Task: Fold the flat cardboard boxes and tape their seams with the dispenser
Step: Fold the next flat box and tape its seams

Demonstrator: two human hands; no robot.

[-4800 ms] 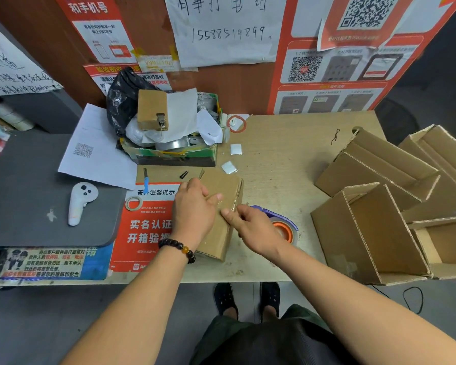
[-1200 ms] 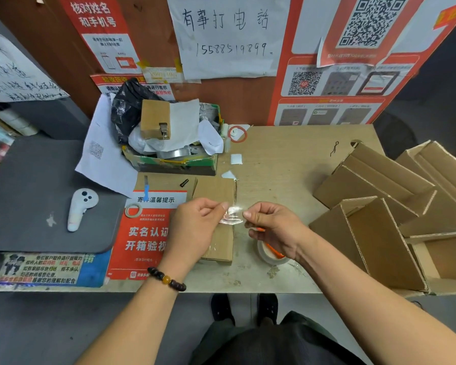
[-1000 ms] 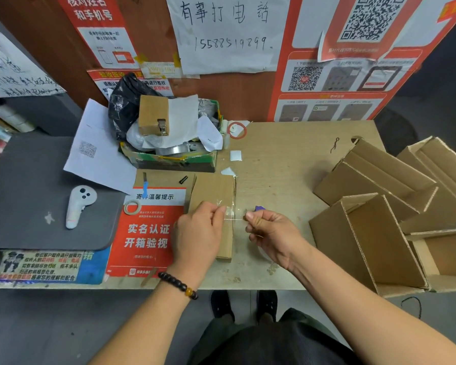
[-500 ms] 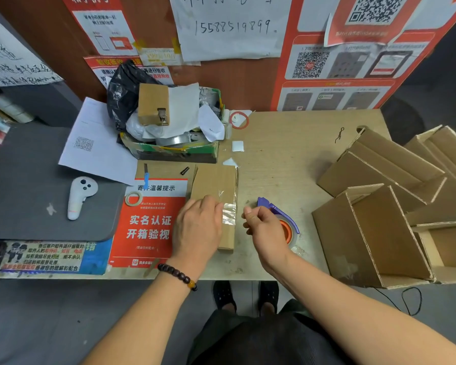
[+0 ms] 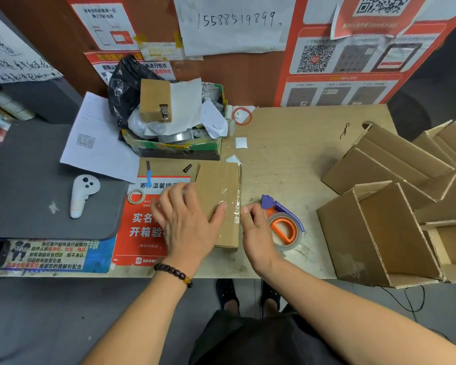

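A small folded cardboard box lies on the table in front of me, with a crinkled strip of clear tape across its top near the right edge. My left hand lies flat on the box, thumb pressing the tape down. My right hand is at the box's right edge, fingers curled, and pinches the tape's end there. The purple tape dispenser with an orange core and a clear roll rests on the table just right of that hand.
Several folded open boxes are stacked at the right of the table. A green tray of clutter stands behind the box. A white controller lies on a grey mat on the left, near a small tape roll on a red poster.
The tape strip held stretched between both hands has come down onto the box. My left hand now presses flat on it, and my right hand has lowered to the box's edge.
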